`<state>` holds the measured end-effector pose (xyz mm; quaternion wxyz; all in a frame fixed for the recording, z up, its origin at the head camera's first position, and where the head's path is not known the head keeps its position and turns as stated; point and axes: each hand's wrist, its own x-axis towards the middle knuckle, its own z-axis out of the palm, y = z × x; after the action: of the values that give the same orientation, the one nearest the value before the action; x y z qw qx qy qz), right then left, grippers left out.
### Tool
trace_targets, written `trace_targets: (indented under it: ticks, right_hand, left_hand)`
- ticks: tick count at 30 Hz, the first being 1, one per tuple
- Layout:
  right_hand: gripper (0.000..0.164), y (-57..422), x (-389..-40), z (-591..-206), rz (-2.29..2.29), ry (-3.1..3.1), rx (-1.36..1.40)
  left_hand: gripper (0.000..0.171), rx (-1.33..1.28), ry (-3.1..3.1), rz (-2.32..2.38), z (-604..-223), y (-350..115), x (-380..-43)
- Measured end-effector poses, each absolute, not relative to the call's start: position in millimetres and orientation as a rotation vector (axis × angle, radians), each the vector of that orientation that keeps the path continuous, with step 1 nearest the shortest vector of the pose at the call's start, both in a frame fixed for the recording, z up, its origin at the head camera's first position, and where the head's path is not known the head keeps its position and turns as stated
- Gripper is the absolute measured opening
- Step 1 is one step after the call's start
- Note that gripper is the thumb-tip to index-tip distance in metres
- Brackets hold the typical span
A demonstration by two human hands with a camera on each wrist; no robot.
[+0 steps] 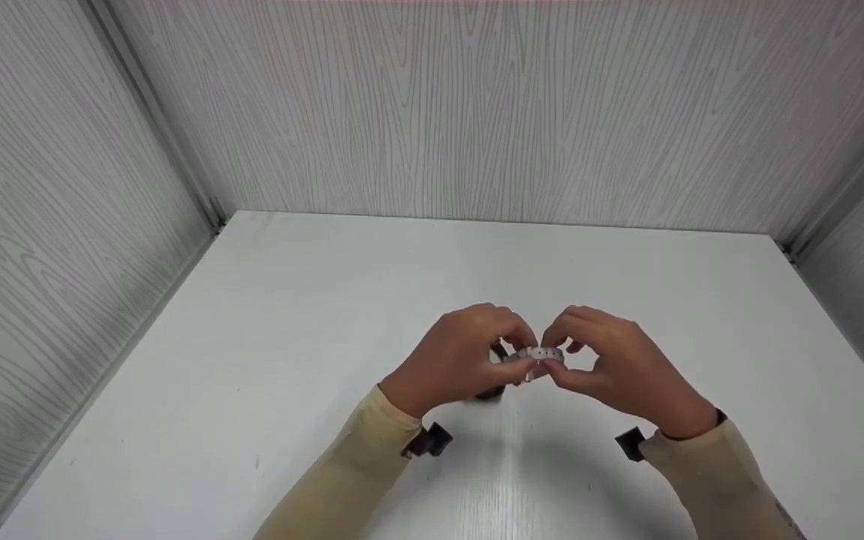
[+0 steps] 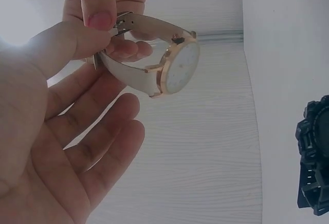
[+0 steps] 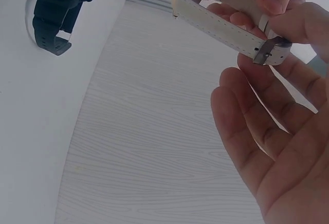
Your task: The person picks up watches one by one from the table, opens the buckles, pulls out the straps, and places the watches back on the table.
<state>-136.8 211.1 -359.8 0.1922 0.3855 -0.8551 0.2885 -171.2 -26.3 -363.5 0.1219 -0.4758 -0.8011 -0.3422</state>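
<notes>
Both hands hold a wristwatch [image 1: 546,352] with a white strap and a rose-gold case, up in front of the body. My left hand [image 1: 469,352] pinches the strap between thumb and forefinger, beside the metal buckle [image 2: 122,22]. From the other side, my right hand [image 1: 619,367] pinches the strap's buckle end, its lower fingers spread loosely in the right wrist view. The strap [image 3: 221,29] forms a closed-looking loop, with its tip partly hidden by fingers. The pale dial [image 2: 183,69] faces away from the hands in the left wrist view.
A black chunky watch [image 2: 316,152] lies on the white table [image 1: 327,300], mostly behind my left hand in the head view. Wood-grain panels [image 1: 439,112] enclose the table at the back and both sides. Small black wrist mounts [image 1: 438,439] stick out from the sleeves.
</notes>
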Motion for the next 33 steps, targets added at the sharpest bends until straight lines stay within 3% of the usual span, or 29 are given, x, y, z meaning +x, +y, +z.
trace_targets:
  ticks: [33]
  right_hand:
    - [0.025, 213.7, -139.1, -363.0, 0.796, -2.417, 1.062]
  left_hand:
    - [0.008, -1.373, -2.358, -1.038, -366.5, -26.6, -173.9]
